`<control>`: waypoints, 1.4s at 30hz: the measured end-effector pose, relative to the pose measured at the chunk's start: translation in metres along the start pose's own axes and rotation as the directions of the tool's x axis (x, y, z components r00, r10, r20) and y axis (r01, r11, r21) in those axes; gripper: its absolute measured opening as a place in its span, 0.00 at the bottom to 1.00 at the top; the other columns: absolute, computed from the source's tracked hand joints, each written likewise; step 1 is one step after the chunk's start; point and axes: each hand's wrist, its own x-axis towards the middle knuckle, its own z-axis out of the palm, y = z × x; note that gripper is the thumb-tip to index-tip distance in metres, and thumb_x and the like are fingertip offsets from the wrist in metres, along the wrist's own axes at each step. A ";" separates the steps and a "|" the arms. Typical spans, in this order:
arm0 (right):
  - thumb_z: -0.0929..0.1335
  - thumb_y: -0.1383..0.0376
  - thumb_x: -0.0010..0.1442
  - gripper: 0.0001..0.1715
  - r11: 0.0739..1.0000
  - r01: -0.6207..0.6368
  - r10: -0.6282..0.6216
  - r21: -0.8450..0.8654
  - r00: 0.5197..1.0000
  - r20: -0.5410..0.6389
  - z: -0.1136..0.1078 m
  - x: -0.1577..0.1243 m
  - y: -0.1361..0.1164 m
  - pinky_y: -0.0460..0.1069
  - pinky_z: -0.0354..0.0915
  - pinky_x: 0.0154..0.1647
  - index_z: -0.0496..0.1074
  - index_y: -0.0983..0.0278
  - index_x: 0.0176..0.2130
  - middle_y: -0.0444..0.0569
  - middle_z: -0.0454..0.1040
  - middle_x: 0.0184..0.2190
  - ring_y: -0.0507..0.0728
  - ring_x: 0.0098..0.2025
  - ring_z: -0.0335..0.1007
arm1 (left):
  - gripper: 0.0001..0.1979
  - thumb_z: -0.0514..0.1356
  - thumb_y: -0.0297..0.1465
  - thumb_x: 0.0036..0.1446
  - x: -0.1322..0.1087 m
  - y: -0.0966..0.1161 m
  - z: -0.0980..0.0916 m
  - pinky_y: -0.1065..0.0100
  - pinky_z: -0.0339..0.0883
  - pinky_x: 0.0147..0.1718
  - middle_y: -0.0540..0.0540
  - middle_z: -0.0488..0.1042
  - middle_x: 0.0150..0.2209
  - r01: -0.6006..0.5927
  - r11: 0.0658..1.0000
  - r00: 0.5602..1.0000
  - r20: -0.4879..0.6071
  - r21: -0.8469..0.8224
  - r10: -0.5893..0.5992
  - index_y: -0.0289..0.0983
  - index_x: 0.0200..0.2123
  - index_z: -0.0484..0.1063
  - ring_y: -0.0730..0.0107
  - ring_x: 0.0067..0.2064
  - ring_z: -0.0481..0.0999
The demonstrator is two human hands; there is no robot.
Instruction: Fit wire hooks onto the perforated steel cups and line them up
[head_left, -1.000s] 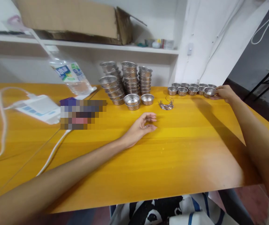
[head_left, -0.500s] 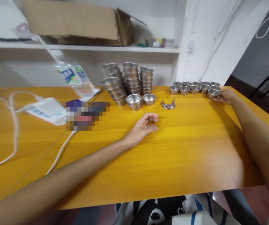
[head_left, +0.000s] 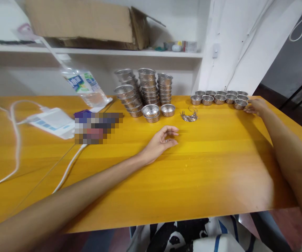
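Observation:
My left hand rests on the yellow table near its middle, fingers loosely curled and apart, with a small glint like a ring on one finger. A little pile of wire handles lies just beyond it. My right hand lies at the far right of the table, fingers stretched towards the nearest small perforated metal cup, which stands on the table at the end of two rows of such cups. The fingertips are right beside that cup and do not grip it.
Stacks of perforated metal cups stand at the back centre, with two loose ones in front. A plastic water bottle, a white device with cable and a pixelated patch lie to the left. A cardboard box sits on the shelf.
My right hand set the metal cup down at the end of the row and let go, drawing slightly back. My left hand has stayed put.

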 end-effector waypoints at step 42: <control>0.70 0.73 0.62 0.10 0.308 0.946 -0.668 -0.103 0.292 0.684 0.137 -0.164 -0.088 0.50 0.66 0.45 0.83 0.68 0.41 0.54 0.86 0.42 0.58 0.41 0.80 | 0.07 0.66 0.31 0.66 0.055 -0.016 -0.107 0.48 0.73 0.54 0.39 0.76 0.46 -0.050 0.273 0.800 -0.125 0.961 0.586 0.39 0.42 0.69 0.47 0.52 0.74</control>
